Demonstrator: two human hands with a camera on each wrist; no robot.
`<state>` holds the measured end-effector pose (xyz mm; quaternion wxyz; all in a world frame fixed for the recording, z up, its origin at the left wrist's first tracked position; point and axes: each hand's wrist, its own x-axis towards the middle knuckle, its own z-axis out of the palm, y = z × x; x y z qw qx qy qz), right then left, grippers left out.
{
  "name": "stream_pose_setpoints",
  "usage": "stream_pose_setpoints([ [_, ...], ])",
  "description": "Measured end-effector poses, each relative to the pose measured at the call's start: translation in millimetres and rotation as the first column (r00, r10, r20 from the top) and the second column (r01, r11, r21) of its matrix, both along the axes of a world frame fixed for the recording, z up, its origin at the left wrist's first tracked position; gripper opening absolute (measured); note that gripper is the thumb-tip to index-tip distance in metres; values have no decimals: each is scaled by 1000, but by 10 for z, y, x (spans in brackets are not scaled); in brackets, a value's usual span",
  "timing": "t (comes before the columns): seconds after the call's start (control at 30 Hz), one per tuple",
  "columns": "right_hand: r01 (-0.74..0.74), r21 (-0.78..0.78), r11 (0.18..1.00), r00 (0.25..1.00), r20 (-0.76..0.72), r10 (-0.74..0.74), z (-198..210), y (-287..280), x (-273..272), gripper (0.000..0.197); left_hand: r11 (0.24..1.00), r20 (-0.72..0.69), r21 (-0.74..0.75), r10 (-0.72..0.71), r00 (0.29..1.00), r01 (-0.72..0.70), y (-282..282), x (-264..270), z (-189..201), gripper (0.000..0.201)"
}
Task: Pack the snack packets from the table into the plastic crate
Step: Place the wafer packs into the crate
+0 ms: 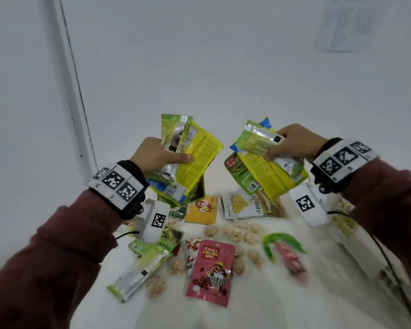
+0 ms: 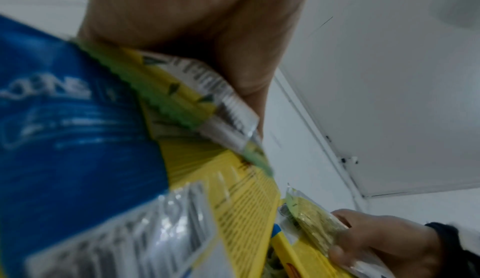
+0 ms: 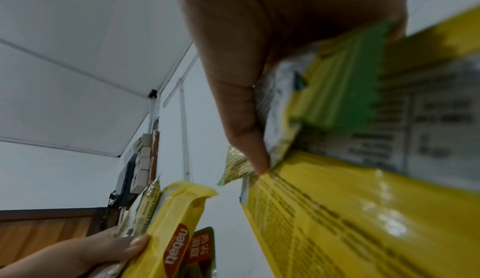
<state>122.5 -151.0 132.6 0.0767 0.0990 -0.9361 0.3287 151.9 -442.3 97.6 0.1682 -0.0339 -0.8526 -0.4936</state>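
Observation:
My left hand [image 1: 156, 154] grips a fanned bunch of snack packets [image 1: 192, 160], yellow, green and blue, held up above the table. My right hand [image 1: 292, 144] grips a second bunch of snack packets [image 1: 259, 162], a yellow packet under small green ones. The left wrist view shows that hand's blue and yellow packets [image 2: 233, 210] close up; the right wrist view shows the thumb [image 3: 241, 122] pressed on a yellow packet [image 3: 350, 210]. More packets lie on the white table [image 1: 247, 312]: a pink cocoa ball pouch [image 1: 211, 271], a yellow pouch [image 1: 202, 210], a jackfruit pouch [image 1: 249, 205]. No crate is in view.
Green-and-silver packets [image 1: 142, 269] lie at the lower left under my left wrist. Several small round snacks [image 1: 237, 233] are scattered mid-table, beside a green and red wrapped sweet [image 1: 285, 250]. A white wall rises behind; a cable [image 1: 394, 276] trails from my right wrist.

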Motion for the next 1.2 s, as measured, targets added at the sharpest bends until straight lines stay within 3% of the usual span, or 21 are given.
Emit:
stream_pose_setpoints([
  [0.13, 101, 3, 995, 995, -20, -101, 87, 703, 354, 19, 979, -34, 102, -176, 984, 178, 824, 47, 31, 26],
  [0.23, 183, 1, 983, 983, -28, -183, 112, 1284, 618, 15, 945, -19, 165, -283, 959, 282, 1470, 95, 37, 40],
  [0.4, 331, -1, 944, 942, -57, -331, 70, 2317, 1052, 24, 894, 13, 202, -411, 912, 400, 2488, 257, 44, 45],
  [0.5, 398, 29, 917, 917, -29, -397, 2, 2822, 1258, 20, 849, 25, 286, -471, 882, 445, 2998, 348, 4, 37],
  [0.53, 408, 43, 912, 913, -23, -407, -24, 2965, 1305, 20, 841, 46, 298, -486, 873, 452, 3155, 372, -16, 46],
  [0.6, 422, 69, 904, 906, -19, -422, -75, 3230, 1364, 22, 843, 91, 294, -493, 865, 450, 3461, 431, -50, 72],
  [0.7, 447, 94, 889, 893, 4, -450, -165, 3556, 1381, 23, 849, 129, 283, -494, 860, 445, 3839, 451, -111, 58],
  [0.8, 460, 115, 880, 885, 22, -466, -261, 3802, 1328, 26, 853, 192, 277, -500, 845, 442, 4130, 403, -161, 61],
  [0.9, 452, 119, 884, 887, 45, -459, -352, 4002, 1234, 26, 853, 231, 276, -506, 831, 442, 4349, 301, -204, 50],
  [1.07, 388, 169, 906, 910, 82, -406, -409, 4289, 949, 23, 878, 294, 209, -475, 829, 430, 4712, 9, -252, 90],
  [1.1, 368, 176, 913, 917, 92, -388, -414, 4339, 864, 24, 884, 317, 183, -467, 826, 430, 4775, -11, -229, 88],
  [1.2, 289, 231, 929, 931, 158, -328, -436, 4469, 609, 27, 908, 384, 73, -408, 828, 413, 4933, -109, -226, 45],
])
